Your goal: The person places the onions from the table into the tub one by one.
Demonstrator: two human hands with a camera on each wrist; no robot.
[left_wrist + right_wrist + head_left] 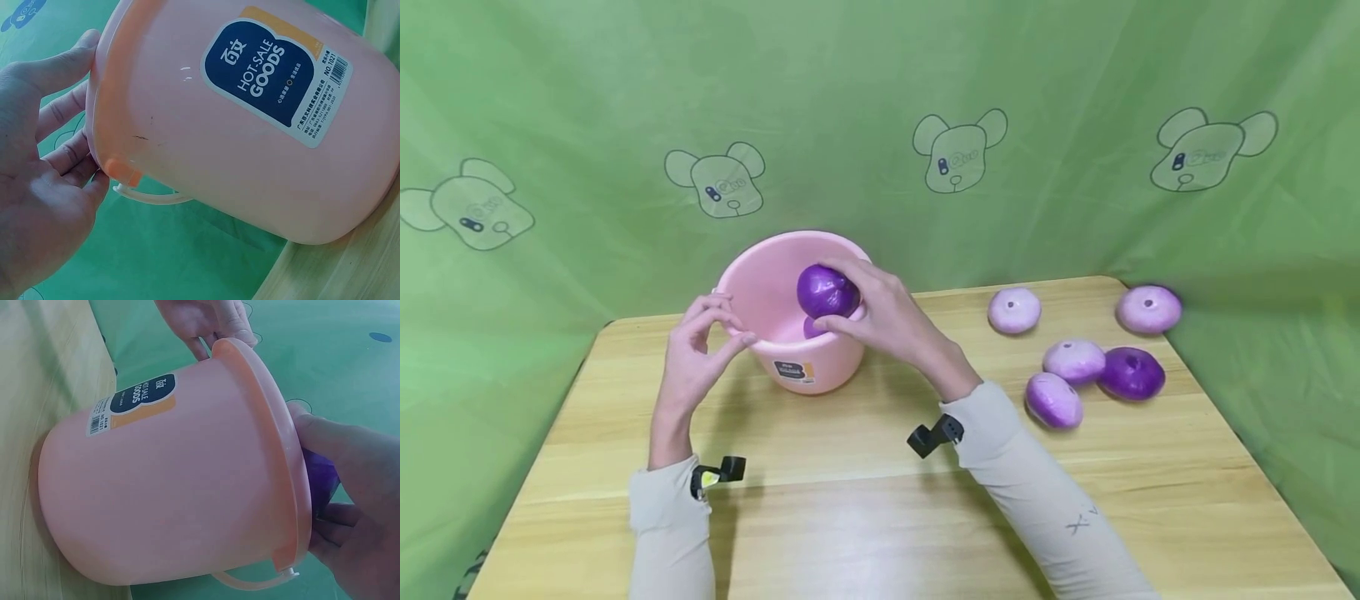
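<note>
A pink bucket [808, 367] stands upright near the table's back edge, its label facing me. At its left side, my left hand [694, 354] grips the rim; in the left wrist view the thumb and fingertips sit right along that rim [94, 115]. Inside the bucket's mouth at the right, my right hand [898, 321] holds a dark purple onion [822, 290] between thumb and fingers. The right wrist view shows part of this onion [320, 478] behind the rim. Below it in the bucket, a bit of another purple thing [812, 327] shows; the bottom is mostly hidden.
On the table's right lie several light purple onions [1015, 311] and one dark purple onion [1131, 374], some touching. One light onion [1148, 310] is at the right edge. Green cloth [850, 100] hangs behind and beside the table. The bucket's handle [256, 584] hangs down.
</note>
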